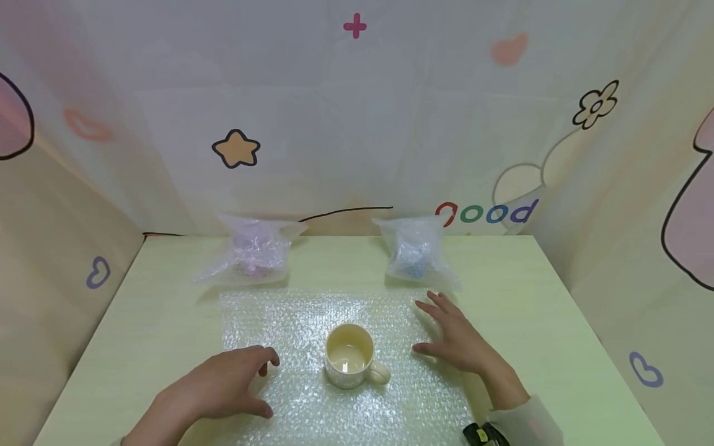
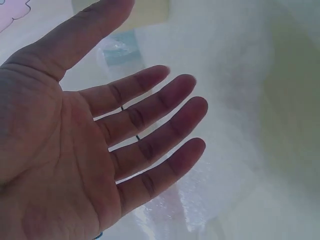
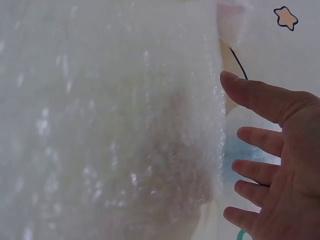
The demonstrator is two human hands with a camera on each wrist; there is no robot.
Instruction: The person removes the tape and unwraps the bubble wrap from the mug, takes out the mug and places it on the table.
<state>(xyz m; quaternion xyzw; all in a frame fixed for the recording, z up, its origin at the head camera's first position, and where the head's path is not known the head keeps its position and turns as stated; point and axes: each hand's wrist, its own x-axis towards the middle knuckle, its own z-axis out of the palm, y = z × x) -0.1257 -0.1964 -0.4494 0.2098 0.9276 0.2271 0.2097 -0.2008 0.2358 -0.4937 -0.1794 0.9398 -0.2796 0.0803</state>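
A cream mug (image 1: 348, 356) stands upright on a sheet of clear bubble wrap (image 1: 301, 322), its handle pointing right. My left hand (image 1: 231, 381) is over the left part of the sheet, apart from the mug, fingers loosely bent. In the left wrist view the palm of the left hand (image 2: 75, 145) shows, with nothing in it. On the other side, my right hand (image 1: 454, 334) is above the sheet's right edge, fingers spread, also apart from the mug. The right wrist view shows bubble wrap (image 3: 110, 120) filling the left, beside the bare right hand (image 3: 280, 165).
Toward the back of the pale table (image 1: 502, 266) sit two bubble-wrapped bundles: a pinkish-purple one (image 1: 253, 251) on the left and a bluish one (image 1: 415, 251) on the right. A printed curtain (image 1: 312, 111) encloses the back and sides. Something black (image 1: 484, 433) is by the right sleeve.
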